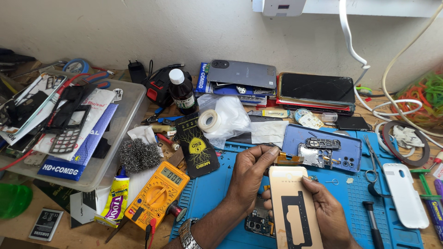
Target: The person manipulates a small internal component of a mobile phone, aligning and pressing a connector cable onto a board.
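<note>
Head view: both hands, left [249, 177] and right [330, 214], pinch a tan phone panel [294, 207], apparently hiding a circuit board [259, 221].

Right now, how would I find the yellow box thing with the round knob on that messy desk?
Start at the blue work mat under the person's left hand. Just past the mat's left edge lies the meter, beside a glue tube. It alone is orange-yellow with a small grey screen above a big round dial.
</note>
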